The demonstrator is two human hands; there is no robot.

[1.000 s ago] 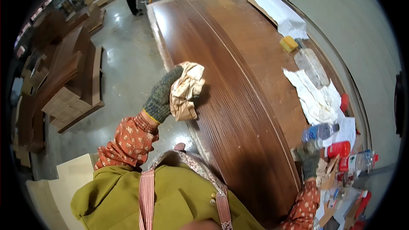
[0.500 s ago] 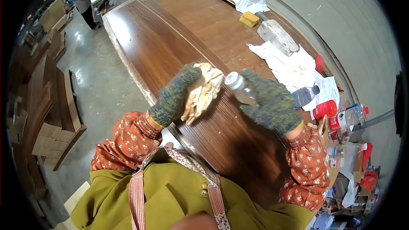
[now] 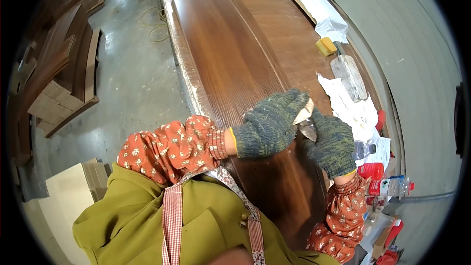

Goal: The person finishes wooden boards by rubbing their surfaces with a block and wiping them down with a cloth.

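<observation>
Bottle [image 3: 308,131] slants leftward toward cloth [image 3: 304,112]; right fingers [image 3: 321,123] clamp it, left fingers [image 3: 293,100] the cloth.

yellow sponge [image 3: 326,46] | brown boards [image 3: 78,64] (stacked, left) | red container [image 3: 371,170], possibly a jar

From my remote seat, I have the long brown wood-grain panel [image 3: 221,44] running away in front of the wearer. Over it I see the gloved left hand [image 3: 267,126] beside the gloved right hand [image 3: 332,146], with a crumpled beige cloth [image 3: 304,111] and a small clear bottle [image 3: 308,131] between them. To the panel's right, I follow a row from far to near: a white sheet [image 3: 328,23], a yellow sponge block [image 3: 326,46], a grey rectangular block [image 3: 349,77], a crumpled white cloth [image 3: 349,112], a red cylindrical container [image 3: 371,171]. A red-capped clear plastic bottle [image 3: 394,187] lies just right of the container. To my left, across the grey floor [image 3: 140,68], stand stacked brown boards [image 3: 73,68]; nearer, cream cardboard [image 3: 73,186] sits left of the wearer.
</observation>
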